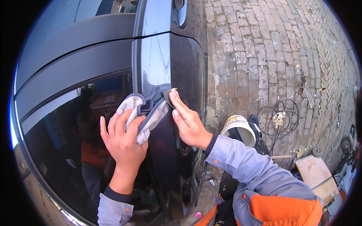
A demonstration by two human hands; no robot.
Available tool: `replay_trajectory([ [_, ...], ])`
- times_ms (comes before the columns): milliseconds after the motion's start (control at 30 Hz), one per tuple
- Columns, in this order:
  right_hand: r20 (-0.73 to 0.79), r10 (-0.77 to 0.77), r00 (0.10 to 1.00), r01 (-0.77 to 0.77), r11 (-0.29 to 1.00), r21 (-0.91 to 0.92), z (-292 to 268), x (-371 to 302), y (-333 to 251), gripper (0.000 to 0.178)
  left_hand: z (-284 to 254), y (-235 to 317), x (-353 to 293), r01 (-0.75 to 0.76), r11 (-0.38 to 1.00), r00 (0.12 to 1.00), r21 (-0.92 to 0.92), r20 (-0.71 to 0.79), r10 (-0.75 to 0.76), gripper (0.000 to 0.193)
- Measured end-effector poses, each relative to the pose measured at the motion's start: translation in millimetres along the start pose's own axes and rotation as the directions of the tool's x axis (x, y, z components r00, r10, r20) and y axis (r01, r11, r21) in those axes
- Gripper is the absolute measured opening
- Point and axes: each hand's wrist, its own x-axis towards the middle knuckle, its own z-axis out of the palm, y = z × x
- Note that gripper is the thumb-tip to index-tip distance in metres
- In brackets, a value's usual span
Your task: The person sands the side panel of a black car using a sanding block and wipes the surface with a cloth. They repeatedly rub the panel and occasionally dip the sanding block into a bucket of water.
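A dark, glossy car (155, 62) stands at my left, its door and window under my hands. My left hand (126, 145) is closed on a grey cloth (152, 120) with dark edging, bunched at the base of the window glass. Beside it, my right hand (188, 126) presses a small dark olive piece of sandpaper (168, 96) to the door just below the window line. The fingers lie straight along the sandpaper and cover most of it. The cloth's far end touches or nearly touches the sandpaper.
A dirty white bucket (237, 130) with something dark inside stands right of the car on brick paving (260, 49). Past it lie a coiled black cable (286, 124) and a worn board-like box (316, 177). A door handle (182, 15) is farther along the car.
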Motion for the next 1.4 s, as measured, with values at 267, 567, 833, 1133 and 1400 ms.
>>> replay_trajectory([
  [267,0.077,0.031,0.997,-0.028,0.999,-0.046,33.7,-103.2,-8.9,0.059,0.7,0.2,-2.4,-0.026,1.000,0.999,0.010,-0.022,0.026,0.035],
  [567,0.186,0.014,0.982,0.007,0.994,-0.109,72.3,-208.6,8.1,0.087,5.2,2.4,-3.1,-0.045,0.999,0.998,0.031,-0.050,0.047,0.034],
  [833,-0.137,-0.323,0.936,0.269,0.911,-0.312,3.6,67.0,46.6,0.109,13.2,-2.1,-4.0,-0.070,0.992,0.997,0.101,-0.024,0.073,0.037],
  [1133,0.024,-0.272,0.962,0.272,0.943,-0.194,88.7,-195.0,46.3,0.114,13.7,0.1,-5.4,-0.076,0.990,0.996,0.114,-0.028,0.080,0.036],
  [1400,-0.089,-0.297,0.951,0.223,0.856,-0.467,24.9,17.7,65.4,0.113,14.3,-1.8,-5.0,-0.079,0.989,0.996,0.123,-0.021,0.082,0.038],
])
